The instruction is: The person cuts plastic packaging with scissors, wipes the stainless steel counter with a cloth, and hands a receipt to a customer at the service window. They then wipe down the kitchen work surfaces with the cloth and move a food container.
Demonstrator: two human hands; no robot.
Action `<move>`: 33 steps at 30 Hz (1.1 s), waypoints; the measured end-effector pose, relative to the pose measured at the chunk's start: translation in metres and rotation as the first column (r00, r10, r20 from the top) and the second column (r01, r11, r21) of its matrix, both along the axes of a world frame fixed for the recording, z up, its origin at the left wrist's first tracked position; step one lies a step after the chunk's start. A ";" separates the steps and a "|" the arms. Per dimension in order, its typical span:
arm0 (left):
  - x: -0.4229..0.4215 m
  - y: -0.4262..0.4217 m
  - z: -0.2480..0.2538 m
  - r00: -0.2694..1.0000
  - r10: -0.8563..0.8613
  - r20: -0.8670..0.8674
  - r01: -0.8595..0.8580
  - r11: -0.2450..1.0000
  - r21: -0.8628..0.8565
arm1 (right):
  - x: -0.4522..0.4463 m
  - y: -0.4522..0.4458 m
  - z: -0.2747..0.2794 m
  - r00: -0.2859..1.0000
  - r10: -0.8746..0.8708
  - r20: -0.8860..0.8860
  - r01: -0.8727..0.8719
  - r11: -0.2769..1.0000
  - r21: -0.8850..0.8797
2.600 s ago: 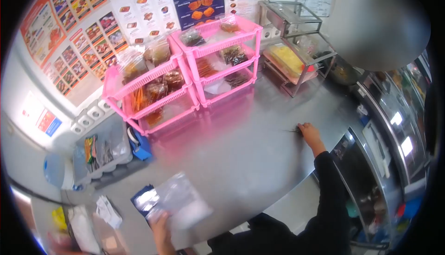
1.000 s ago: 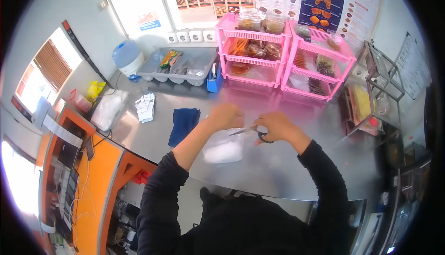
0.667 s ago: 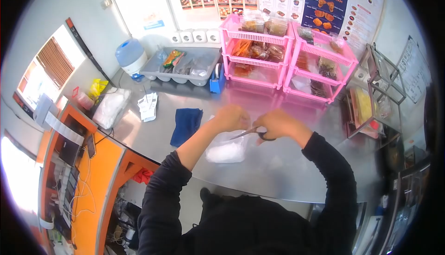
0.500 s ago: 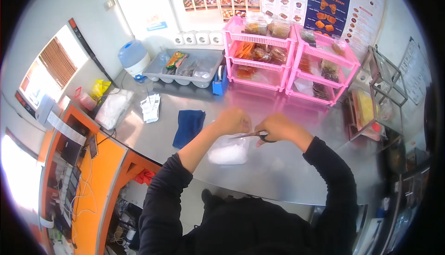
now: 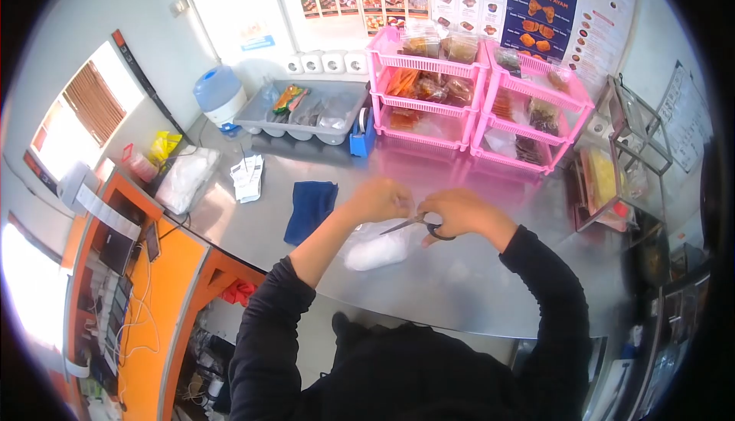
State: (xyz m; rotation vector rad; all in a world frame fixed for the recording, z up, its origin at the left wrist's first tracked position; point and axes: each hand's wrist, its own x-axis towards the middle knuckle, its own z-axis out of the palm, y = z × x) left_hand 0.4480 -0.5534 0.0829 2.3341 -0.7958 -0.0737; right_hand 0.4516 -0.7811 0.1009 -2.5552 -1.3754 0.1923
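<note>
A clear plastic bag with white contents (image 5: 377,250) rests on the metal table near its front edge. My left hand (image 5: 383,200) is closed on the bag's upper end. Dark-handled scissors (image 5: 400,226) are in my right hand (image 5: 458,213), whose fingers are wrapped round the handles. The blades point left, slightly parted, over the upper part of the bag. Just left of the bag lies a folded dark blue cloth (image 5: 311,211).
Pink tiered racks (image 5: 429,102) with packets stand at the back. Behind the cloth are a grey tray (image 5: 305,115), a blue tape dispenser (image 5: 363,135) and white papers (image 5: 247,178). A metal rack (image 5: 624,162) stands at right; an orange counter (image 5: 165,291) is at left.
The view has swung left since the oldest frame. Both hands have come together at the bag, the right now with scissors. Most recently the blades parted and the bag tilted slightly.
</note>
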 end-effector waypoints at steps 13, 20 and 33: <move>-0.014 -0.010 0.012 0.996 -0.031 -0.078 0.026 0.998 -0.055 | 0.002 0.021 -0.004 1.000 0.001 0.026 0.003 0.990 -0.138; -0.017 -0.006 0.020 0.997 -0.021 -0.079 0.013 0.994 -0.105 | 0.014 0.036 -0.036 0.996 -0.035 0.076 0.044 0.991 -0.129; -0.018 0.039 0.018 1.000 0.017 -0.019 -0.014 0.993 0.114 | 0.023 0.063 -0.061 0.990 0.093 0.108 -0.090 0.995 -0.037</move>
